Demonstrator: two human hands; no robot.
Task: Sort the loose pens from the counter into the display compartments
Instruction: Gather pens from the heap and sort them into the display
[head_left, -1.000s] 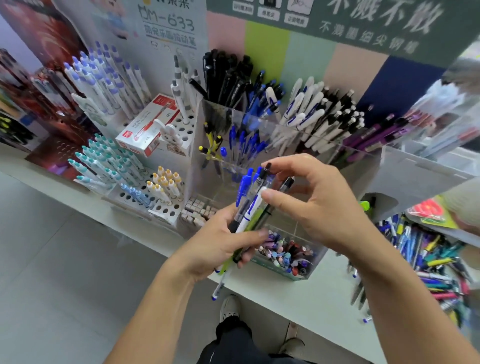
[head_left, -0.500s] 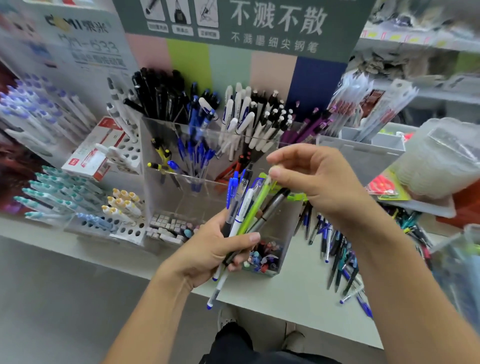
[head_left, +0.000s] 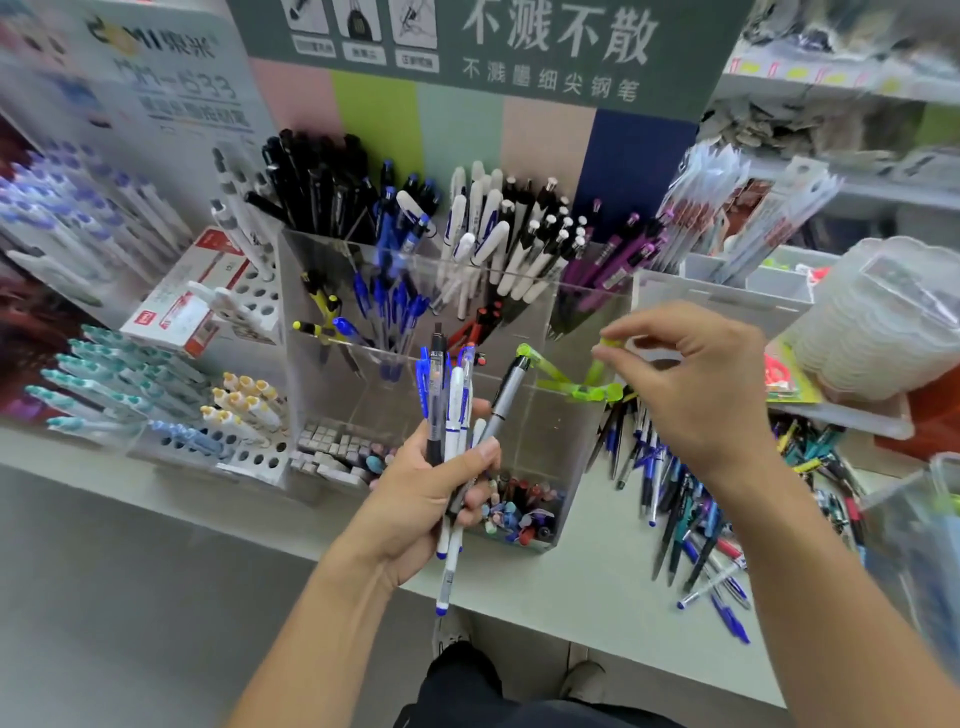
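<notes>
— What does the left hand (head_left: 415, 499) have?

— Its grip is curled tight round a bundle of pens (head_left: 451, 415), slim plastic barrels standing upright: 1 black, 1 grey metallic-looking, at least 2 white with blue tips, and some clear blue ones. I cannot give the exact count, since they overlap.

— And the right hand (head_left: 691, 384)?

— Thumb and forefinger pinch the top end of 1 translucent green pen (head_left: 597, 371), the other fingers loosely curled. It hangs over the right front compartment of the clear acrylic display (head_left: 332, 395), where 2 more green pens (head_left: 571, 387) lean against the rim.

— What fills the display?

— The far row holds glossy black pens, then blue ones, then white ones with black caps, then purple ones. The middle row has yellow-and-black pens, blue capped pens and a few red ones. The near cells hold small blocky erasers and coloured caps.

— Where are the loose ones?

— The loose pens (head_left: 691, 519) lie scattered on the smooth pale tabletop (head_left: 571, 597), right of the display, mostly blue and black, crossing one another in a heap.
</notes>
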